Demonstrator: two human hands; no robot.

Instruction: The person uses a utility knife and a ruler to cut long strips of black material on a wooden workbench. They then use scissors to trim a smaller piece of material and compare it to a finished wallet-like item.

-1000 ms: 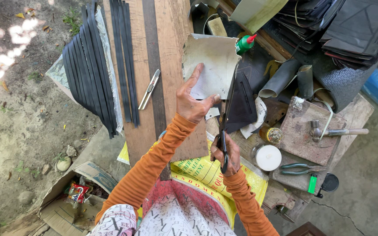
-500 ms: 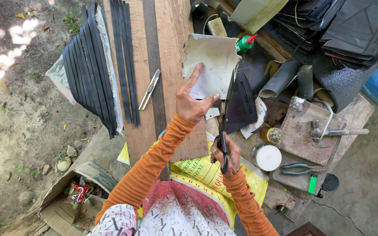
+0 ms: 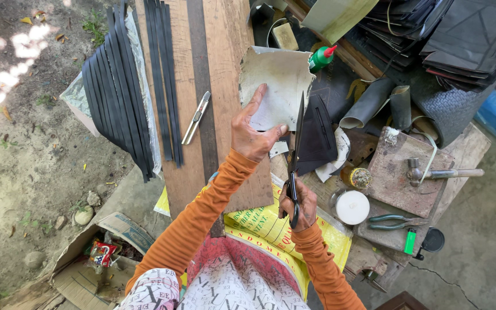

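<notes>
- Head view, looking straight down: the grey sheet (image 3: 279, 86) is the landmark, a pale, rough-edged flat piece held up over the table (image 3: 225, 34).
- Left hand (image 3: 252, 133) grips the sheet's near edge, thumb on top toward the cut line, index finger spread flat up across the sheet's face. Clenched on the sheet, not loose.
- Right hand (image 3: 297, 202) sits nearer the body than the sheet, fingers closed through the handle loops of the long scissors (image 3: 295, 155).
- Scissors' long axis runs straight away from the body, tip reaching up along the sheet's right edge. Blades look nearly closed; whether they bite the sheet or only lie alongside it is hard to tell.
- Key relation: the sheet lies ahead of both hands. The left hand touches it; the right hand reaches it only through the blades, so the left is nearer.
- Right of the sheet, just beside the blades: a black triangular piece (image 3: 316, 138). Beyond the sheet's far right corner: a green glue bottle (image 3: 321, 57).
- Left of the sheet: a utility knife (image 3: 196, 117) on the planks, then black rubber strips (image 3: 119, 86) fanned out, well apart from the hands.
- Right and nearer the body than the sheet: a hammer (image 3: 440, 172), green-handled pliers (image 3: 394, 221) and a white lid (image 3: 352, 206).
</notes>
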